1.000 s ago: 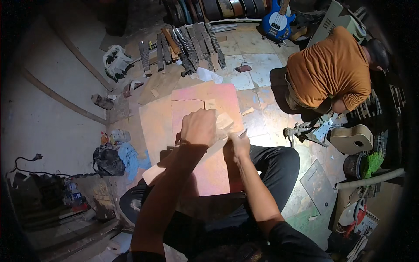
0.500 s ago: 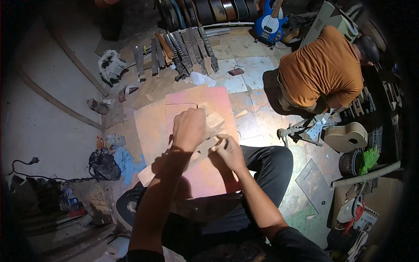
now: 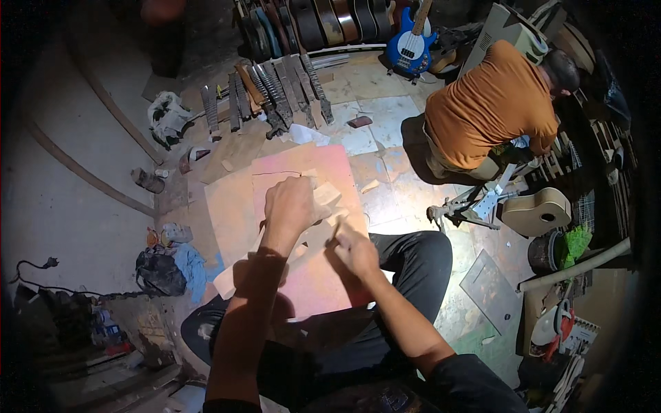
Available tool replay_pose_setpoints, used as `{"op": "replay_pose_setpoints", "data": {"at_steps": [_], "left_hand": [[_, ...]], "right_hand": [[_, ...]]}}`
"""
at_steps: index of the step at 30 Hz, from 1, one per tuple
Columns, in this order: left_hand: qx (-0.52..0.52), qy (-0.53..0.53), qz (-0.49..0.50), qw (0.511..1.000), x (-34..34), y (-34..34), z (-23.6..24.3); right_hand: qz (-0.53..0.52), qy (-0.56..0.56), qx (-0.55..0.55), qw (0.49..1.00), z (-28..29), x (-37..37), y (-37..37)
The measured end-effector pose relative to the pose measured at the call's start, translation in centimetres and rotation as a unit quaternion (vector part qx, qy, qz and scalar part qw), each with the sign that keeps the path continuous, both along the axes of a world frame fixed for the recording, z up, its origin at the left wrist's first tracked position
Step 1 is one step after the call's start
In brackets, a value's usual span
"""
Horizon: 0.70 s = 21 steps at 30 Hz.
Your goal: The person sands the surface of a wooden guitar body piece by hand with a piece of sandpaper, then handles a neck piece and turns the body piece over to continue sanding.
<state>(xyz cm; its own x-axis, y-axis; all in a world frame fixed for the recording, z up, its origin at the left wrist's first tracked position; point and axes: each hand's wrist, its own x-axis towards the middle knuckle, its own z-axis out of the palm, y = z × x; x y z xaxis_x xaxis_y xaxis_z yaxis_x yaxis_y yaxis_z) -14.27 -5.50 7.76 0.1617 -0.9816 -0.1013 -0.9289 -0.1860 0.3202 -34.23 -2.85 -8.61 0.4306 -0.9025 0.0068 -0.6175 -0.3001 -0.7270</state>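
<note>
Across my lap lies a pink and orange board point(image 3: 336, 163) with a dark crack line near its far side. On it rests a long pale wooden piece point(image 3: 223, 283), running from the near left toward the far right. My left hand point(image 3: 292, 208) is closed over the far part of this piece, knuckles up. Just right of it, my right hand point(image 3: 356, 253) has its fingers curled, slightly blurred, close to the piece's right edge. Whatever those fingers pinch is too small to make out. A flat pale block point(image 3: 327, 195) shows beyond my left hand.
Several guitar necks point(image 3: 275, 96) lie beyond the board, with guitar bodies and a blue bass guitar point(image 3: 411, 49) behind. At right a person in an orange shirt point(image 3: 489, 103) crouches near a metal stand point(image 3: 475, 206) and an acoustic guitar body point(image 3: 536, 212). Bags point(image 3: 162, 270) lie at left.
My right hand has drawn slightly back from the wooden piece, its fingers more curled. My left hand keeps its hold. The whole view has shifted a little.
</note>
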Motion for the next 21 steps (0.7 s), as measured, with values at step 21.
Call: {"op": "replay_pose_setpoints", "data": {"at_steps": [21], "left_hand": [[0.024, 0.007, 0.018, 1.0, -1.5, -0.9, 1.0]], "right_hand": [[0.064, -0.016, 0.011, 0.998, -3.0, -0.1, 0.9]]}}
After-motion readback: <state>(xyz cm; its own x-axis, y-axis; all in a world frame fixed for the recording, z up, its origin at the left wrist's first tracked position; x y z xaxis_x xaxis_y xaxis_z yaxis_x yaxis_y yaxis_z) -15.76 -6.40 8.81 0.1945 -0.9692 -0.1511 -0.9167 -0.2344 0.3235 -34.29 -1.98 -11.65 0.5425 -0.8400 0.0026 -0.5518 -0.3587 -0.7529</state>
